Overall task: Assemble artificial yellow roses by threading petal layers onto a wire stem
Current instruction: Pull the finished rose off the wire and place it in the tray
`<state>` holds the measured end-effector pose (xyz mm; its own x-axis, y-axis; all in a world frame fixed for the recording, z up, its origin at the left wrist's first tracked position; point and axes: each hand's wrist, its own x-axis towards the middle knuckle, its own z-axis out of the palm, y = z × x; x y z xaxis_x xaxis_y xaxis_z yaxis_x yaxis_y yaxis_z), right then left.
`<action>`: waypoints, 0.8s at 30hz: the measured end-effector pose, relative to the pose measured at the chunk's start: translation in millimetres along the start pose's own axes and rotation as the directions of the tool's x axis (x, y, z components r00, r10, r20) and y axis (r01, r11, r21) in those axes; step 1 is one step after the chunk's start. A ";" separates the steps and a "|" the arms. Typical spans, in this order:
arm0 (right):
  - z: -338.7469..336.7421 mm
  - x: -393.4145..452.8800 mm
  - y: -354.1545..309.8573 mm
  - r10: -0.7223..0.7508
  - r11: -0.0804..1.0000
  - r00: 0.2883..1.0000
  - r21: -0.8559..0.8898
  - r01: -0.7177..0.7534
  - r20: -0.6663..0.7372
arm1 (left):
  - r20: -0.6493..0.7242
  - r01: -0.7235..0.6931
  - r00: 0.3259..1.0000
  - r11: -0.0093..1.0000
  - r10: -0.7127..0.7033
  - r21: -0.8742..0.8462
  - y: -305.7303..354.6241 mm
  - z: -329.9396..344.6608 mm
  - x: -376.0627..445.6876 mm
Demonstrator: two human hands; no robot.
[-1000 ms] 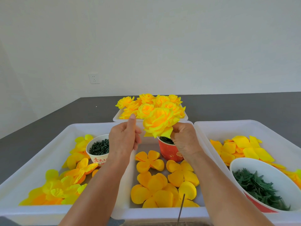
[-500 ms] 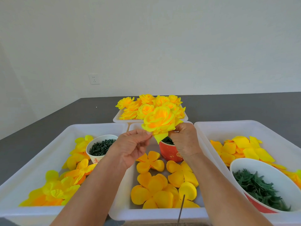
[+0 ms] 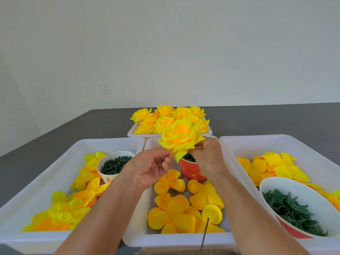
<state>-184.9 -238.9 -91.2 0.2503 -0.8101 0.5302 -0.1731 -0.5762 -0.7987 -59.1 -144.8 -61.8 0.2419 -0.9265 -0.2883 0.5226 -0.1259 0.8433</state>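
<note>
A full yellow rose (image 3: 179,138) is held up above the middle tray (image 3: 135,234). My right hand (image 3: 207,157) grips it from behind and below, fingers curled under the bloom. My left hand (image 3: 149,167) pinches the edge of a lower outer petal with thumb and fingertips, palm turned up. Loose orange-yellow petal layers (image 3: 176,208) lie in the middle tray below. A thin wire stem (image 3: 204,234) stands upright at the tray's near edge. The stem inside the rose is hidden.
A back tray (image 3: 131,133) holds several finished roses (image 3: 169,116). The left tray (image 3: 55,159) has yellow petals and a white cup of dark pieces (image 3: 115,163). A red cup (image 3: 192,170) stands under my hands. The right tray (image 3: 287,142) holds petals and a bowl of green calyxes (image 3: 292,208).
My left hand came down from upright beside the rose, turned palm up and took hold of a lower petal. The rose tilted slightly and rose a little.
</note>
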 end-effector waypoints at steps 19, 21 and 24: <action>-1.4 -1.9 -2.6 -0.090 0.990 0.995 0.112 0.085 0.041 | -0.089 -0.002 0.996 0.999 -0.001 -0.039 -1.1 -6.7 4.8; -2.0 -2.3 -3.2 -0.085 0.991 0.995 0.108 0.080 0.045 | -0.090 -0.011 0.996 0.999 0.008 -0.039 -1.5 -6.4 5.4; -2.0 -2.3 -3.6 -0.074 0.993 0.996 0.098 0.069 0.054 | -0.083 0.004 0.997 0.999 -0.008 -0.047 -0.6 -5.7 5.1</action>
<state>-186.8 -235.2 -88.9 0.3139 -0.7581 0.5717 -0.0611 -0.6170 -0.7846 -53.5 -147.5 -66.3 0.3046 -0.8930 -0.3313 0.5616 -0.1125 0.8197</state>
